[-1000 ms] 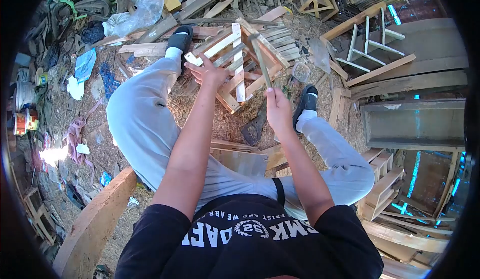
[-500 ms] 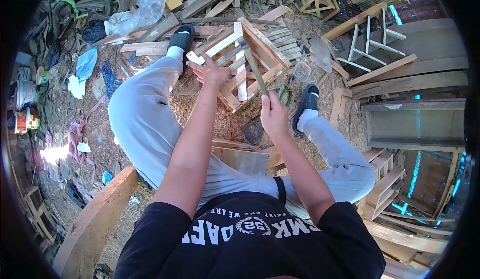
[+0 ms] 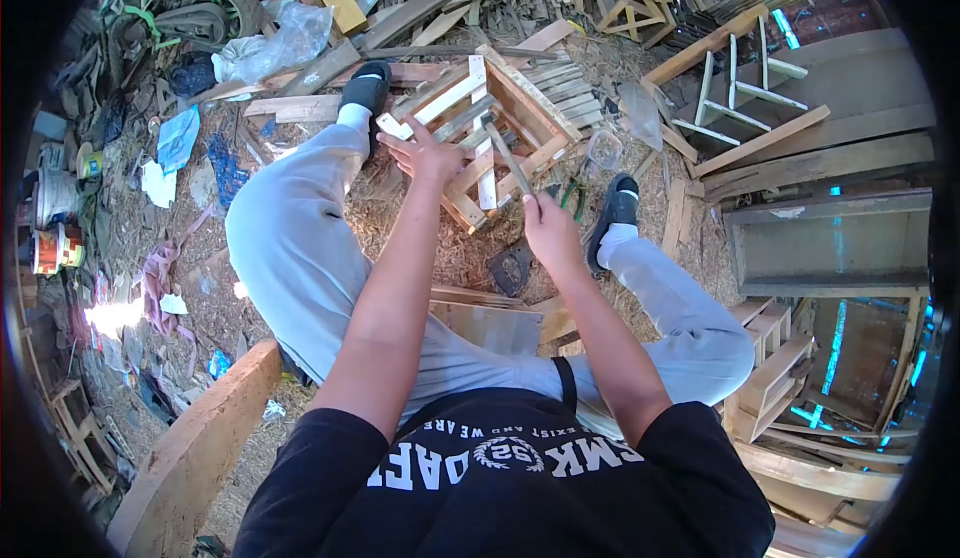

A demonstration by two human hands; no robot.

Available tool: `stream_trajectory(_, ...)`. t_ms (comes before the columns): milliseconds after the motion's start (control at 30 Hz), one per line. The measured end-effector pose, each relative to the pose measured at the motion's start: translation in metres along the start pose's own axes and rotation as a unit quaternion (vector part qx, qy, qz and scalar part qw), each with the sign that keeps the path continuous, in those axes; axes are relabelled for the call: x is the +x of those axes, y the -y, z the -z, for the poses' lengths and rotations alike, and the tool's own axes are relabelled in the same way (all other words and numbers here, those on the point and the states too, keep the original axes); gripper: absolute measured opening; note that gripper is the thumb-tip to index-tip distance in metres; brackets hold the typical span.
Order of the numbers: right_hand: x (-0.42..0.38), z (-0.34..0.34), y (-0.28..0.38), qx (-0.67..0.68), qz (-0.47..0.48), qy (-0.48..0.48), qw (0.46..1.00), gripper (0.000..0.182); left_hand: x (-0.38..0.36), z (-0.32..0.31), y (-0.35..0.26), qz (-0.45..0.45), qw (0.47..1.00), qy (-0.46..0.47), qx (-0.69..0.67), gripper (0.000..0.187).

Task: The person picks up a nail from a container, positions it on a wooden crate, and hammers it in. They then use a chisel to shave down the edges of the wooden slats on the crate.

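Observation:
My right hand [image 3: 552, 228] is closed round the handle of a hammer [image 3: 513, 164], whose head is at the middle of a small wooden frame [image 3: 532, 96]. The frame lies tilted on the ground between my feet, with pale slats across it. One whitish slat [image 3: 448, 101] runs up from near my left fingers; another crosses it near the top. My left hand [image 3: 432, 155] rests at the frame's left side, fingers spread, beside the slat's end. Whether its thumb presses on the frame is hard to see.
Green-handled pliers [image 3: 574, 196], a clear plastic tub [image 3: 604, 149] and a dark saw handle [image 3: 510, 268] lie near my right foot. A stack of thin slats [image 3: 565, 88] lies behind the frame. A thick beam [image 3: 200, 448] stands at my left; wooden frames [image 3: 830, 243] line the right.
The hammer has come down and toward me, its head now lower over the frame. My left hand stays at the frame's left side. The view has shifted slightly.

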State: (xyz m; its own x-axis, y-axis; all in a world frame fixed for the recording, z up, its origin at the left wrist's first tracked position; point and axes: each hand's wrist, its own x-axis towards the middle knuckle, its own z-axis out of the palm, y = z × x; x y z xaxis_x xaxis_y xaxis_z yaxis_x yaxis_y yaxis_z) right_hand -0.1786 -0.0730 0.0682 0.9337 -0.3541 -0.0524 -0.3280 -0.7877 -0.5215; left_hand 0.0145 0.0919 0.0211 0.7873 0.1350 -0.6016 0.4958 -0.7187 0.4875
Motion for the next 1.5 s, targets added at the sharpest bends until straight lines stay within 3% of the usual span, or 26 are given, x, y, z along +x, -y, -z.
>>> stream_trajectory(67, 0.001, 0.017, 0.017, 0.037, -0.032, 0.001, 0.999, 0.034, 0.016, -0.018, 0.014, -0.028, 0.999, -0.043, -0.004, 0.157)
stream_trajectory(233, -0.007, 0.013, 0.017, 0.064, 0.018, -0.078, 0.995, 0.039, -0.003, -0.002, 0.004, -0.026, 0.999, -0.011, -0.023, 0.155)
stream_trajectory(300, 0.000, 0.000, -0.003, 0.010, -0.023, 0.007, 1.000, 0.039, -0.003, -0.001, 0.003, -0.017, 1.000, -0.017, -0.014, 0.154)
stream_trajectory(467, -0.007, 0.023, 0.022, 0.054, -0.063, 0.004, 0.997, 0.039, 0.005, -0.007, 0.008, -0.011, 1.000, -0.009, -0.013, 0.156)
stream_trajectory(533, -0.010, 0.023, 0.033, 0.092, -0.027, -0.056, 0.994, 0.039, 0.004, -0.005, 0.006, -0.021, 0.999, -0.014, -0.021, 0.157)
stream_trajectory(700, 0.006, -0.008, 0.001, -0.033, 0.001, 0.004, 0.999, 0.034, 0.004, -0.002, 0.005, -0.019, 1.000, -0.010, -0.011, 0.158)
stream_trajectory(800, 0.000, 0.017, 0.030, 0.041, -0.038, 0.019, 0.998, 0.035, 0.008, -0.010, 0.013, -0.025, 0.999, -0.017, -0.018, 0.158)
stream_trajectory(900, -0.007, 0.014, 0.030, 0.094, 0.000, -0.063, 0.994, 0.039, 0.002, -0.005, 0.007, -0.029, 0.999, -0.015, -0.016, 0.154)
stream_trajectory(967, 0.001, -0.009, -0.004, -0.031, -0.045, 0.051, 0.997, 0.038, 0.011, -0.012, 0.008, -0.026, 0.999, -0.025, -0.017, 0.152)
stream_trajectory(1200, -0.005, 0.017, 0.025, 0.074, -0.042, -0.009, 0.996, 0.041, 0.002, -0.004, 0.006, -0.025, 1.000, -0.011, -0.010, 0.149)
stream_trajectory(1267, -0.004, 0.009, 0.018, -0.032, -0.042, 0.017, 0.998, 0.040, 0.000, -0.002, 0.004, -0.024, 1.000, -0.011, -0.016, 0.151)
stream_trajectory(1400, 0.002, 0.008, 0.014, -0.042, -0.008, 0.059, 0.997, 0.039, 0.005, -0.006, 0.008, -0.028, 0.999, -0.024, -0.017, 0.155)
stream_trajectory(1500, -0.007, 0.017, 0.034, 0.057, -0.023, 0.007, 0.998, 0.041, 0.009, -0.009, 0.011, -0.031, 0.999, -0.029, -0.013, 0.155)
